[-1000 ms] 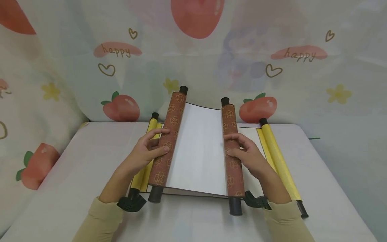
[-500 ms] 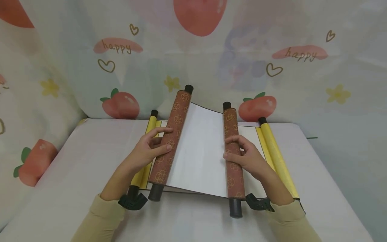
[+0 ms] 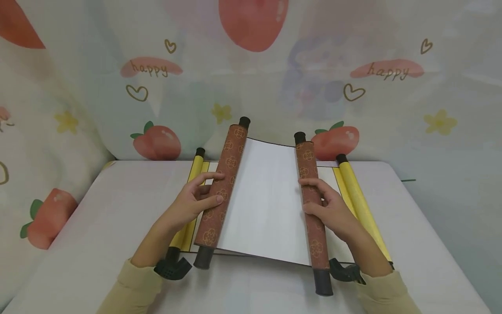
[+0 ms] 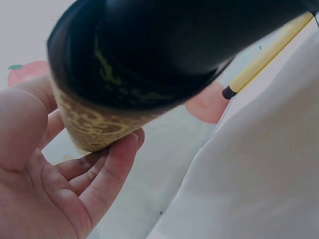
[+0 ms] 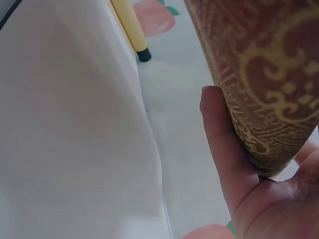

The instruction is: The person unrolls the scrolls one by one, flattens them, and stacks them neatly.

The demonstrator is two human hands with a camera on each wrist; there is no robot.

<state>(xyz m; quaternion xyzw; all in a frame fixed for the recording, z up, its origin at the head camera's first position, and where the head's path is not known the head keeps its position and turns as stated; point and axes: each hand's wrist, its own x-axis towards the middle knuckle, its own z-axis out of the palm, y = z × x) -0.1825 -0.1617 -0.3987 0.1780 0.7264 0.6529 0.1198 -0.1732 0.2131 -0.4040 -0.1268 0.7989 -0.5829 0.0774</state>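
Left hand [image 3: 189,201]: fingers pinched left roller [image 3: 225,188] | right hand [image 3: 330,210]: fingers pinched right roller [image 3: 314,230] | sheet [image 3: 266,205] between, rollers' axes ran forward

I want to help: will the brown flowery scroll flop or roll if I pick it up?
The white sheet is probably floppy: its top edge curves. The brown rollers look straight, so likely stiff. Their round black ends suggest they might roll if set down.
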